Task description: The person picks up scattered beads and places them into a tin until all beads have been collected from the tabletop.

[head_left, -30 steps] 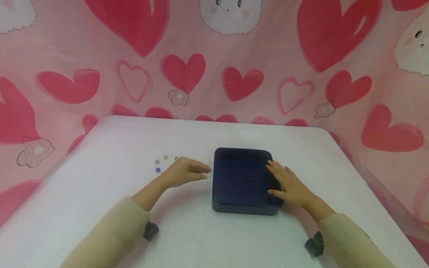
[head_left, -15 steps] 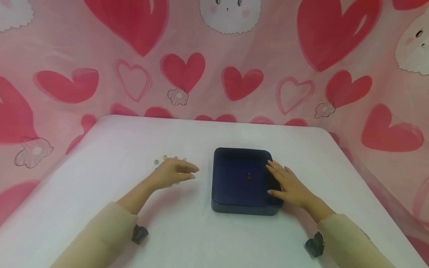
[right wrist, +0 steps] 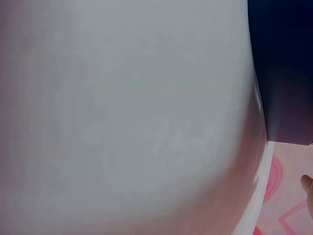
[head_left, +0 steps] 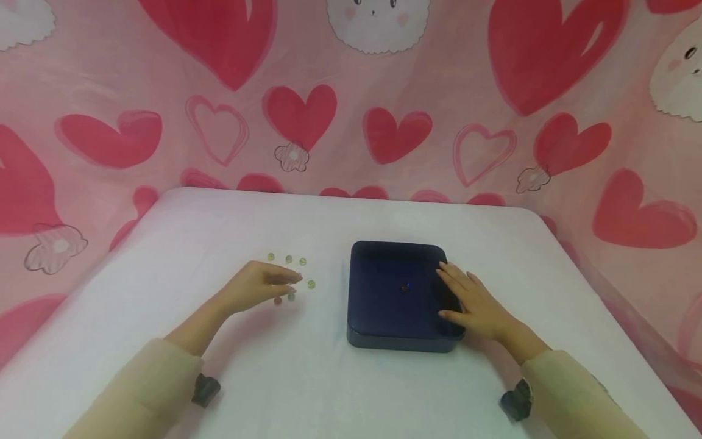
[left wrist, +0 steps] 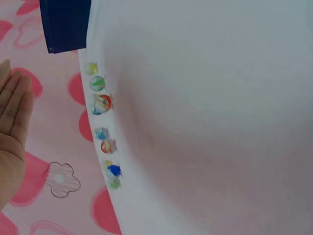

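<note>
Over the left part of the table, my left hand (head_left: 253,288) hovers among loose glass marbles (head_left: 311,284), its fingers extended toward the right with nothing seen between them. In the left wrist view the palm side of the left hand (left wrist: 13,132) shows, apart from a row of clear, swirled and blue marbles (left wrist: 100,104). A dark blue square box (head_left: 378,317) stands right of centre, with a couple of small dark marbles (head_left: 404,287) on its floor. My right hand (head_left: 476,305) rests on the box's right rim, fingers spread over it.
A white cloth (head_left: 340,396) covers the table. Behind it hangs a pink curtain (head_left: 340,73) printed with hearts. Dark wrist cameras (head_left: 206,390) sit under both sleeves. Only the tip of the right thumb (right wrist: 306,183) shows in the right wrist view, below the box.
My left hand has moved left, away from the box and over the marbles, uncovering several on its right and hiding the blue one. The small marbles in the box have shifted slightly. The right hand stays put.
</note>
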A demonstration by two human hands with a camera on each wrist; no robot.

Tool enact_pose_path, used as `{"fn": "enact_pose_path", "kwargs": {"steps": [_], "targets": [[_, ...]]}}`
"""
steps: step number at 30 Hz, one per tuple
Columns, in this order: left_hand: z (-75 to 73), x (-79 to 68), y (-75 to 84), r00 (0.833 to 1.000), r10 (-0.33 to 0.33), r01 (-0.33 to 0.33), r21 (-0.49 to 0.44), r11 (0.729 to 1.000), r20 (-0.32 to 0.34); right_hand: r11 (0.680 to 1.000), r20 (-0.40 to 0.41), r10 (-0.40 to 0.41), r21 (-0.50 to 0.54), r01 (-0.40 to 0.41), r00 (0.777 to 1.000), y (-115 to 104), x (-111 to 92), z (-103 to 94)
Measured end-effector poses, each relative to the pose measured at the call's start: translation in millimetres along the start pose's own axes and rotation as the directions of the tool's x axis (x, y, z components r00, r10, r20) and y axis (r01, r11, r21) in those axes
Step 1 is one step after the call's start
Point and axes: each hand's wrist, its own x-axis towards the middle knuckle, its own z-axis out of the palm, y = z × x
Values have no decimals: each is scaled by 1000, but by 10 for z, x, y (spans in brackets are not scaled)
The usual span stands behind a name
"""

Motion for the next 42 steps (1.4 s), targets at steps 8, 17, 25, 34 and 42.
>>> {"fn": "enact_pose_path", "kwargs": {"steps": [8,17,25,34,42], "targets": [[-139,-93,-145,998,3,2,91,996,-57,1000,12,13,16,-13,1000,-1,-9,3],[-355,-157,-262,990,-66,83,143,986,-121,999,-64,-38,-4,38,997,26,-33,23],[-451,-135,-406,983,-106,129,158,979,-149,1000,2,6,17,-6,1000,-1,-8,-4],[-469,-61,-596,984,-134,152,159,976,-118,1000,16,14,14,-15,1000,-21,1,-6],[-451,3,-689,987,-138,150,183,972,-78,1000,-1,6,14,-6,1000,-33,3,-9]]}}
